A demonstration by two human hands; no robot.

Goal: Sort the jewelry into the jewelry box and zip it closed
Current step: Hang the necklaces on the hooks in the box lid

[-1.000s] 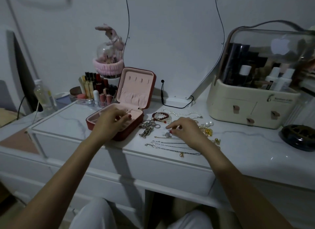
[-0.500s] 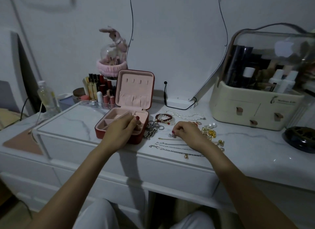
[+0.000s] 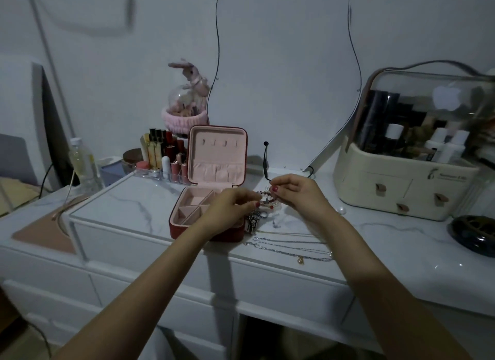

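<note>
A red jewelry box with a pink lining stands open on the white marble dresser top, its lid upright. My left hand hovers over the box's right side, and my right hand is just right of it. Both hands pinch a beaded bracelet of red and white beads between them, lifted a little above the table. Below it lies a silver chunky chain piece. Several thin necklaces lie stretched out near the front edge, one with a small gold pendant.
A cream cosmetics organizer with a clear lid stands at the right. Lipsticks in a clear tray, a plastic bottle and a bunny dome ornament are at the back left. A mirror leans on the wall. A dark dish sits far right.
My right hand left the necklaces and moved back to the beaded bracelet. My left hand came off the box's front and joined it; both now hold the bracelet up.
</note>
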